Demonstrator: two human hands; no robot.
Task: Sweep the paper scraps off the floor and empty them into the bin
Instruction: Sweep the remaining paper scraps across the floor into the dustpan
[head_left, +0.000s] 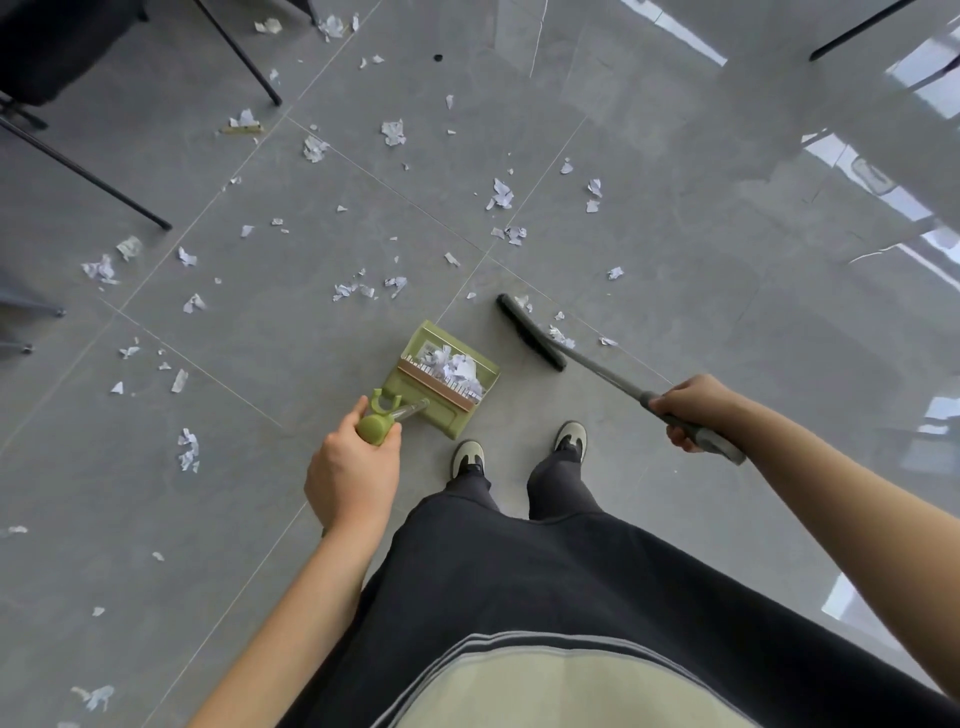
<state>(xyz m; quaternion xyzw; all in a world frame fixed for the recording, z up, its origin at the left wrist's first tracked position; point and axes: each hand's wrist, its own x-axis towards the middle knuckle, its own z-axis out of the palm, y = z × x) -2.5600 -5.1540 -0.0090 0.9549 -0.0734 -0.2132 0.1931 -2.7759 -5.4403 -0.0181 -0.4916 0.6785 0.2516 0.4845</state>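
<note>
Above scattered scraps (313, 148), hands grip dustpan (445, 379) and broom (530, 332).

I count one green dustpan (441, 379), one broom (530, 332), two hands: left hand (353, 473), right hand (691, 410). Two shoes (467, 457). Paper scraps (498, 195) on the floor: several dozen, too many and too small for me to tally exactly. At least three dark furniture legs (83, 174).

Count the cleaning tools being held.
2: the green dustpan, its handle gripped by the left hand, and the grey broom, held by the right hand. None seems hidden.
</note>
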